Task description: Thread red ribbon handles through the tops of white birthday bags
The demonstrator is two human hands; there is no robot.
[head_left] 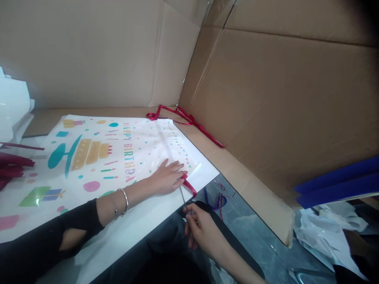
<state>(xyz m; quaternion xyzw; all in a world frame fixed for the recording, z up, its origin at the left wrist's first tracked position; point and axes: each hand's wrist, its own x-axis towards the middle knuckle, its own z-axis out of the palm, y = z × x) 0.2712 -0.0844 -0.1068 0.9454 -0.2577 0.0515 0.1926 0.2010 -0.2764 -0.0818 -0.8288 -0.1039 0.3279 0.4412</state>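
A white bag point(148, 142) printed with a cake and "HAPPY BIRTHDAY" lies flat on the white work surface point(124, 236). My left hand point(166, 177) rests on its near right part, palm down and fingers spread. A short red ribbon point(189, 186) comes out by the fingertips of that hand and bends over the bag's edge. My right hand point(199, 227), below and to the right, has its fingers closed on a thin metal rod point(182, 197), whose upper end reaches the ribbon beside my left hand. The rod's lower end is hidden in the fingers.
Cardboard walls point(278, 106) stand behind and to the right. More red ribbon point(192, 120) lies along the back corner. Dark red strips point(14, 163) are at the left. Blue ribbon point(219, 201) lies on the floor, with crumpled plastic point(322, 236) at the right.
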